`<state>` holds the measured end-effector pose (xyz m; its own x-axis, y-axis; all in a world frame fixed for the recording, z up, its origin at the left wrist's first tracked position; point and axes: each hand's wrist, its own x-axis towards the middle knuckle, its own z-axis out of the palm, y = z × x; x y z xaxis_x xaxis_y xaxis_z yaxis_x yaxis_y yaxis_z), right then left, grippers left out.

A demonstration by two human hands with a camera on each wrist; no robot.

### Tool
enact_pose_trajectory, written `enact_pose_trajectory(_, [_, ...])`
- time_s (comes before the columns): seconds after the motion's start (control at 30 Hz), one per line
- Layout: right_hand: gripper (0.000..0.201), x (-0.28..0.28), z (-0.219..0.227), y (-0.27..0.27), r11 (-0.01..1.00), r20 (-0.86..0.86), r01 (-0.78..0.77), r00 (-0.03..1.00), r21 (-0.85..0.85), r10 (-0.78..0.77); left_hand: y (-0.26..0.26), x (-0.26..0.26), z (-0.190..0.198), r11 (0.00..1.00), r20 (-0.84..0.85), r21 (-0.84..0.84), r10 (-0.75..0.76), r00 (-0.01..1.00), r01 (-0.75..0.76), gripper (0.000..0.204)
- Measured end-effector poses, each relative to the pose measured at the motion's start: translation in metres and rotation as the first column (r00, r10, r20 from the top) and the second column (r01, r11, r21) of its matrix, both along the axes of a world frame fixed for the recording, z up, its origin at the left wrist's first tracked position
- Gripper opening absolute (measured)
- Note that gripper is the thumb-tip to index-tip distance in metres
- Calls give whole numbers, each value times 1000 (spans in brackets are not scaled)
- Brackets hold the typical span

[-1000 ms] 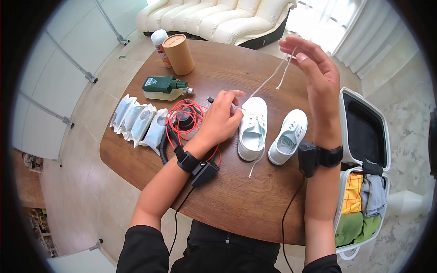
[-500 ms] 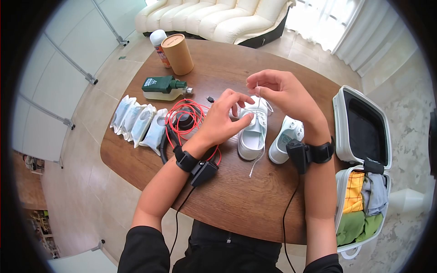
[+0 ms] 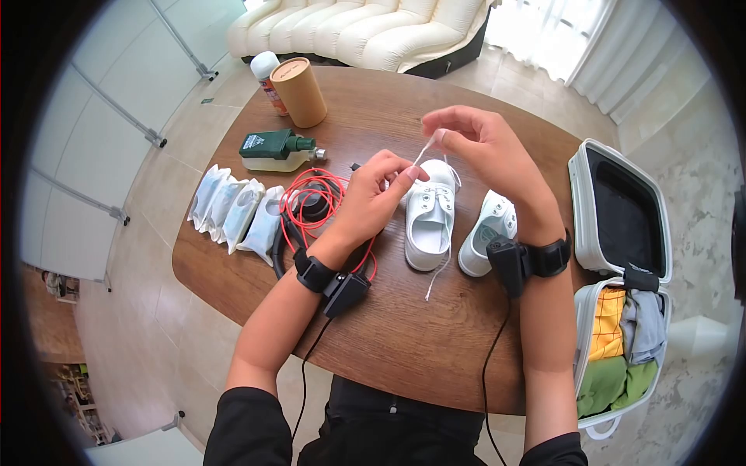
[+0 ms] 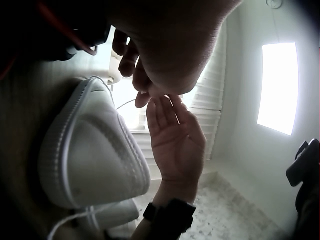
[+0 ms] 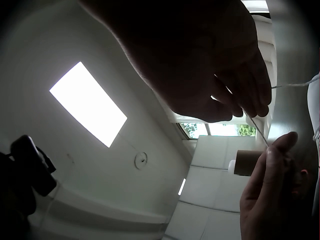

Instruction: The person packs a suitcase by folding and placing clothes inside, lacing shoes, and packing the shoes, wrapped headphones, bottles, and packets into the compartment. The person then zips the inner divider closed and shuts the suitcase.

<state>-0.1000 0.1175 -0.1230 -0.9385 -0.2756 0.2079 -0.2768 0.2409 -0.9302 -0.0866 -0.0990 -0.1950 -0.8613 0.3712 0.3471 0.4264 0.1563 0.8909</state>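
A white canvas shoe stands on the table with its toe pointing away from me. Above its toe, my left hand pinches a white shoelace between thumb and forefinger. The same lace is gripped by my right hand, slightly higher and to the right. A short stretch of lace runs taut between both hands in the right wrist view, and another strand leads back to the shoe. The lace's other end trails beside the heel onto the wood. A second white shoe is partly hidden by my right wrist.
Left of the shoes lie a coiled red cable, black headphones and several tissue packs. Behind them are a green-topped bottle, a cardboard tube and a spray can. An open suitcase with folded clothes stands at right.
My right hand has come down and left from high at the right, bringing the lace over the shoe's toe. My left hand, loosely spread by the eyelets before, now pinches the lace.
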Motion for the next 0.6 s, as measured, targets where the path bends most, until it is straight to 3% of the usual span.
enact_pose_trajectory(0.07, [32,5,11,1,954,241,36,964,298,-112,1,-1,-2,1000,-7,-1,3,1000,-3,21])
enact_pose_trajectory(0.1, [32,9,14,-1,954,242,37,964,297,-113,1,-1,-3,1000,-6,-2,2,1000,-2,21])
enact_pose_trajectory(0.17, [35,14,16,-7,821,21,98,991,562,-133,-1,-2,-4,999,-16,-48,-26,1000,26,20])
enact_pose_trajectory(0.23, [39,10,-2,-7,849,-82,99,994,519,-66,0,0,0,998,-14,-41,-41,999,40,20])
enact_pose_trajectory(0.3, [39,12,-5,-12,932,50,-95,995,350,83,-3,0,1,998,-13,-36,-49,999,48,20])
enact_pose_trajectory(0.33, [39,12,-7,-13,931,27,-105,994,349,102,-4,0,1,997,-9,-44,-62,998,61,22])
enact_pose_trajectory(0.37, [39,10,-6,-12,932,27,-105,994,348,102,-5,0,0,996,-5,-50,-75,997,75,23])
enact_pose_trajectory(0.43, [37,7,0,-9,860,138,-95,990,502,29,-5,0,1,996,5,-54,-73,997,73,23])
enact_pose_trajectory(0.57, [34,3,-5,-4,886,46,-62,998,459,46,-3,1,4,996,22,-65,-54,998,55,22])
enact_pose_trajectory(0.6, [34,1,-8,-4,930,48,-48,998,365,33,-2,1,3,996,22,-65,-54,998,56,22])
